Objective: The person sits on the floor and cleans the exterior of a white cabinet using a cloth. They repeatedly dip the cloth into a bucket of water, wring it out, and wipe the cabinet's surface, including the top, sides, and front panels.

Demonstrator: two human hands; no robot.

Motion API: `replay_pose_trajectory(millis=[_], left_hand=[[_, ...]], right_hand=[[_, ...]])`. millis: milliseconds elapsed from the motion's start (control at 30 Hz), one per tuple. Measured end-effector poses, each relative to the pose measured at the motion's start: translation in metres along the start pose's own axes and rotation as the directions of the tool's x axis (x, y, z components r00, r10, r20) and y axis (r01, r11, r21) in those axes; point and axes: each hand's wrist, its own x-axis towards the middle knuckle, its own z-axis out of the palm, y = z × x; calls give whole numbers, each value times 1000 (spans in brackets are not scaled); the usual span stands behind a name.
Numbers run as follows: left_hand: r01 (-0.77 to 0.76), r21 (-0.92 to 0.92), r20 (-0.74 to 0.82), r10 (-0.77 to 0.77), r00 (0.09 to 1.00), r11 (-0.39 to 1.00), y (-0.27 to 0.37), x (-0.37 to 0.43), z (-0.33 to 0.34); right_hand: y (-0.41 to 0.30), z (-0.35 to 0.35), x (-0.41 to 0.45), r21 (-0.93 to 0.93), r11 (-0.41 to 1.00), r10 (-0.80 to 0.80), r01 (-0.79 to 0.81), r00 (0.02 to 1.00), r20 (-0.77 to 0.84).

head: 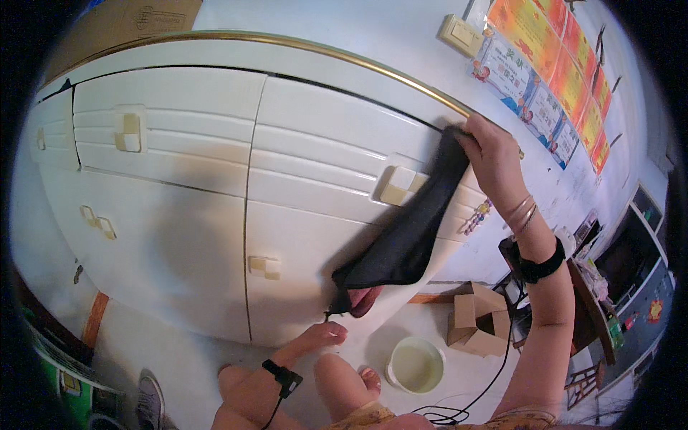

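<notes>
My right hand (486, 153) grips the upper end of a black cloth item (411, 236) at the gold-trimmed top edge of a white cabinet (306, 226). From there the cloth hangs slantwise across the cabinet front, partly over a cream-and-white handle (398, 185). A dark pink piece of fabric (365, 300) shows at its lower end. Just below that end is my left hand (325, 334), fingers curled. A thin dark string or corner of the cloth reaches down to it; whether the fingers hold it cannot be made out.
A basin (416, 365) of cloudy liquid stands on the floor by my foot, with an open cardboard box (478, 322) behind it. A black cable (500, 371) runs from my right wrist. Beaded string (477, 217) hangs at the cabinet's right side. A shoe (150, 400) lies lower left.
</notes>
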Motion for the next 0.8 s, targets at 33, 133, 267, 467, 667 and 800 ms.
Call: replay_pose_trajectory(millis=[33, 133, 267, 467, 667, 800], left_hand=[[-6, 3, 1, 6, 1000, 1000, -3, 2, 0], [-58, 37, 20, 57, 998, 998, -20, -1, -3], [11, -25, 14, -11, 1000, 1000, -25, 5, 4], [26, 129, -59, -18, 998, 991, -15, 2, -3], [43, 38, 4, -43, 999, 998, -8, -4, 3], [-53, -2, -32, 53, 998, 999, -11, -4, 3]], right_hand=[[0, -1, -2, 8, 1000, 14, -14, 1000, 8], [-18, 17, 18, -7, 998, -66, 66, 997, 27], [-37, 21, 38, 11, 996, -88, 88, 995, 50], [2, 0, 0, 108, 965, 235, -239, 971, 46], [-28, 6, 37, 123, 986, 108, -116, 992, 70], [-17, 0, 24, 49, 987, 147, -150, 988, 56]])
